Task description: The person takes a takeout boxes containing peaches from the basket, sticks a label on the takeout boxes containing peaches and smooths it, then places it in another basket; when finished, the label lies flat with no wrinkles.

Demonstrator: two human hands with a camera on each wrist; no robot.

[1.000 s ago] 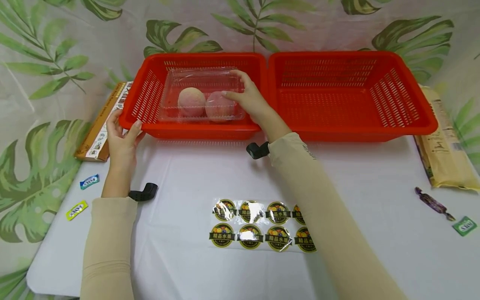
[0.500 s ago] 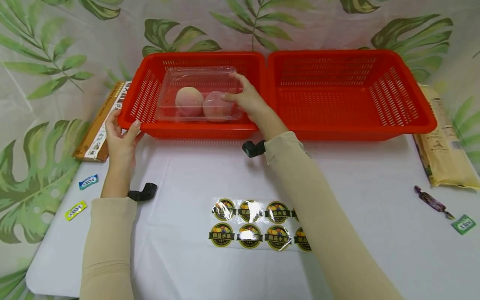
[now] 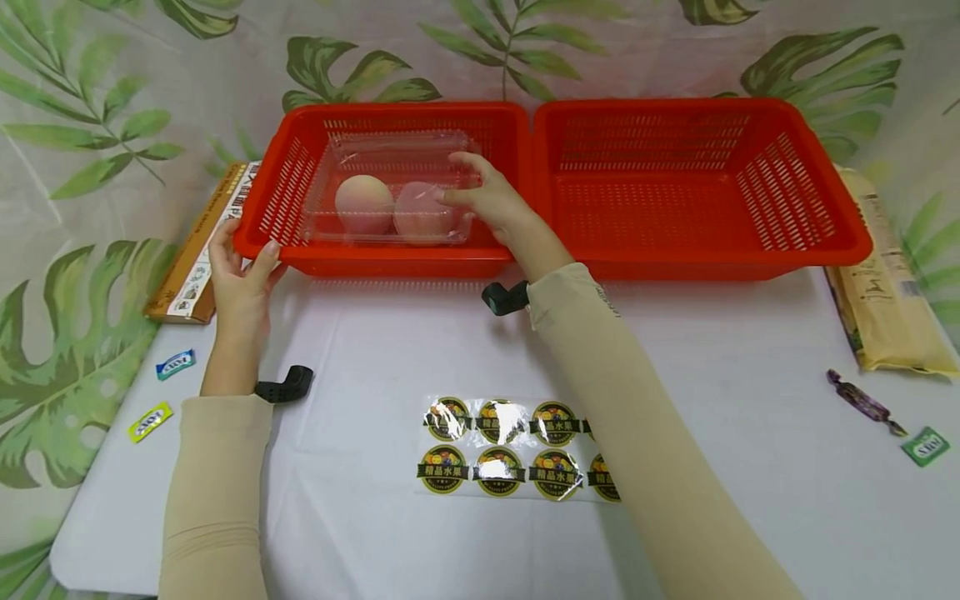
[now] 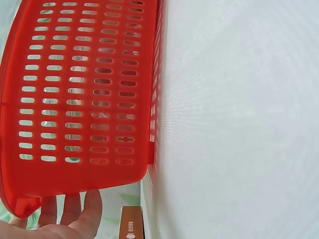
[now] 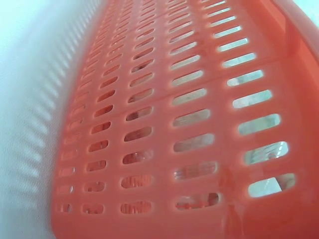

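A clear plastic clamshell box sits inside the left red basket. It holds two pale pink peaches side by side. My right hand grips the box's right end, thumb on the front and fingers over the lid. My left hand holds the basket's front left corner, and its fingers show under the slotted wall in the left wrist view. The right wrist view shows only the red slotted basket wall.
A second red basket stands to the right, touching the first. A sheet of round fruit stickers lies on the white table. A brown box lies at the left, a tan packet at the right, with wrapped candies near both edges.
My right hand has slid the clamshell box with the peaches to the left inside the basket. My left hand stays on the basket corner.
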